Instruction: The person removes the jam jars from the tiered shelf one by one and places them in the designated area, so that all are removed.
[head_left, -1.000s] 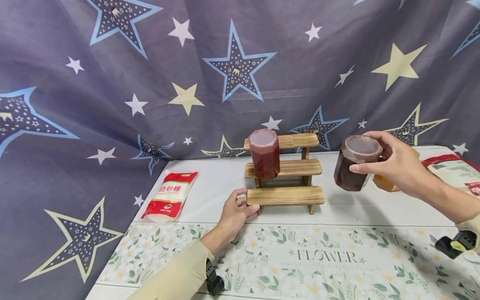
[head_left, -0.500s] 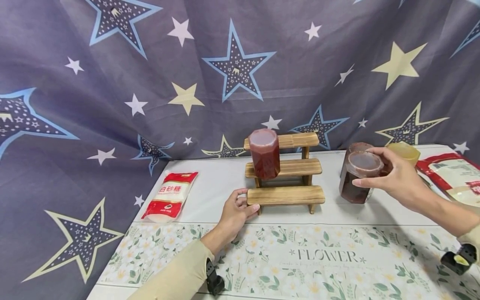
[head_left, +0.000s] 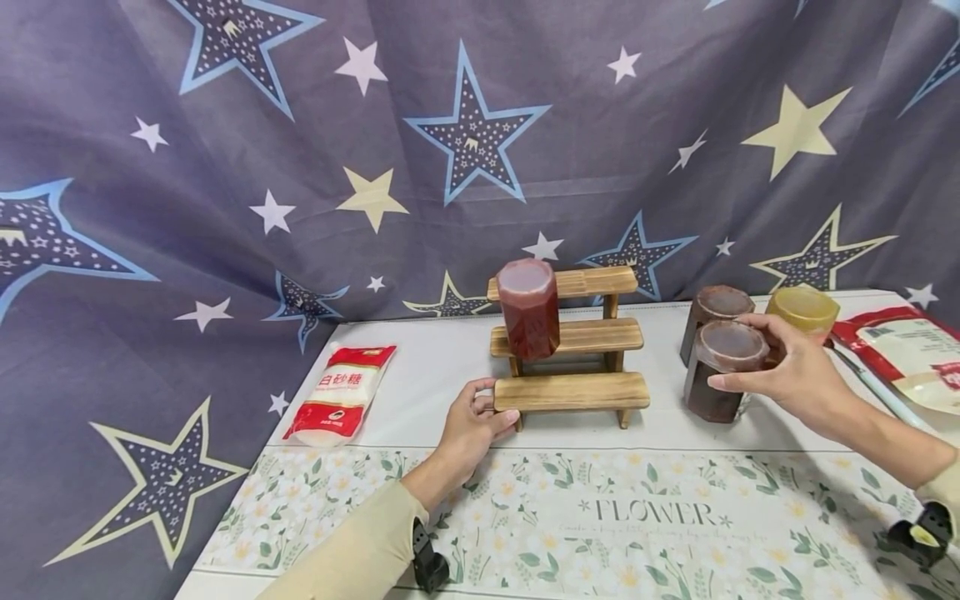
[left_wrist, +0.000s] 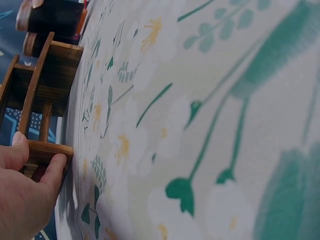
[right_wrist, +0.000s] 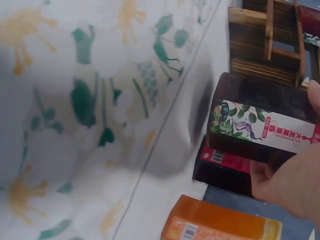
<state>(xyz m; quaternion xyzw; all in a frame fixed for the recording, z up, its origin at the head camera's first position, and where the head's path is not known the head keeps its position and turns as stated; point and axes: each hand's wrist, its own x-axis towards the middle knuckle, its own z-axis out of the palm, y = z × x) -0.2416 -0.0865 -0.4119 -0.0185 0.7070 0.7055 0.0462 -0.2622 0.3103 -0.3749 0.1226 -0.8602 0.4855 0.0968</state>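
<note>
My left hand (head_left: 465, 429) grips the left end of the lowest step of a three-step wooden stand (head_left: 572, 392). In the left wrist view, thumb and fingers pinch the wood of the stand (left_wrist: 50, 148). My right hand (head_left: 798, 371) holds a dark jam jar (head_left: 716, 396) near its top, to the right of the stand. The right wrist view shows its fruit-printed white label, and fingers (right_wrist: 262, 185) beneath the jar (right_wrist: 260, 95). A red jar (head_left: 529, 317) stands on the middle step, at its left end.
Just behind the held jar is another dark jar (head_left: 720, 302), with a yellow jar (head_left: 804, 310) to its right. A red-and-white bag (head_left: 911, 350) lies far right, a sugar bag (head_left: 342, 392) at left. A star-patterned curtain (head_left: 585, 167) hangs behind the table.
My right hand has brought the dark jar down and slightly right, toward the table. The other dark jar and the yellow jar behind it have come into clearer view. The left hand stays put.
</note>
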